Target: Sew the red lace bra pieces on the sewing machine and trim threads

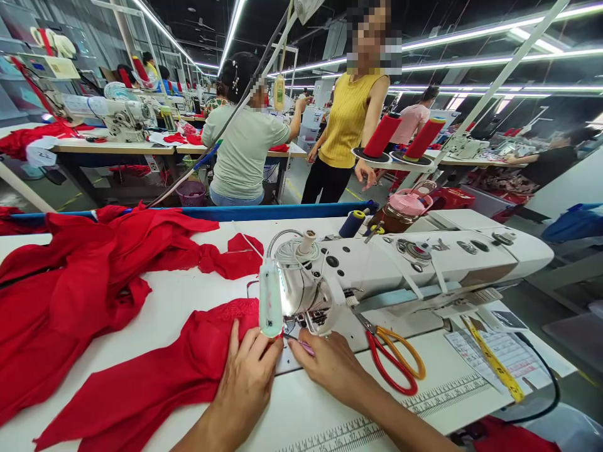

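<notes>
My left hand (247, 373) lies flat on a piece of red fabric (141, 383), pressing it against the table just left of the needle of a white sewing machine (400, 263). My right hand (330, 361) rests on the table below the machine head, its fingertips pinching a thin pink tool (304, 345) near the presser foot. The fabric's gathered end (230, 311) reaches under the machine head. A small lamp (271, 298) on the head hides the needle area.
Red-and-orange scissors (396, 358) lie right of my right hand. A yellow tape measure (494, 361) and a paper sheet lie further right. Heaped red cloth (70, 276) covers the table's left. Thread cones (381, 135) stand behind. Other people work at tables beyond.
</notes>
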Available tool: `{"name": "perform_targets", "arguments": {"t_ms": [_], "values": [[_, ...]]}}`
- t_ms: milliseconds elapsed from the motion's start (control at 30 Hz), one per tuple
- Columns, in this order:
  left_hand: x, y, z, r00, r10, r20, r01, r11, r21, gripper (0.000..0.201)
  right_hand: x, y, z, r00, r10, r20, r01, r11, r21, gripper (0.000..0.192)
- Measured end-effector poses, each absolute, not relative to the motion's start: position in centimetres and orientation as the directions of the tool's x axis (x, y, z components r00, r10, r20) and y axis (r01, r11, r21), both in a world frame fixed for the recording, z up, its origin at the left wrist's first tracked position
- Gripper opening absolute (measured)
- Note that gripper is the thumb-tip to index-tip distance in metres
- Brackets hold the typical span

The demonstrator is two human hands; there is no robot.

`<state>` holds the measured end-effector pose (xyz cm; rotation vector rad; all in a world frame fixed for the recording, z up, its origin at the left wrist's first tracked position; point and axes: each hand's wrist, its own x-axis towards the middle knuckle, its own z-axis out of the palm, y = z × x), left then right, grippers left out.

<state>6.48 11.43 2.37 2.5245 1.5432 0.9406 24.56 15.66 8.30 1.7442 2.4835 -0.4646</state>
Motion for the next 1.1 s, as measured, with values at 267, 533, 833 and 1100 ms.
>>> {"name": "perform_targets", "arguments": {"t_ms": [267,533,833,1100], "values": [[6.5,11.5,2.2,0.330,0.813,0.479,0.796,-0.513,0.322,0.038,24.3,15.7,8.4,-0.349,0.911,-0.221,0.931,0.310,-0.192,0.032],[6.5,11.5,2.7,0.334,0.807,0.487,0.796,-0.518,0.312,0.039,23.9,15.8,8.0,-0.343,0.919,-0.192,0.930,0.305,-0.204,0.033],[6.5,11.5,2.7,0.326,0.808,0.490,0.802,-0.511,0.308,0.039,24.8,15.6,7.2,-0.398,0.914,-0.085,0.898,0.368,-0.241,0.034],[6.4,11.5,2.6,0.346,0.813,0.468,0.800,-0.516,0.304,0.036,24.9,16.6,4.8,-0.456,0.880,0.136,0.848,0.475,-0.233,0.021]]}}
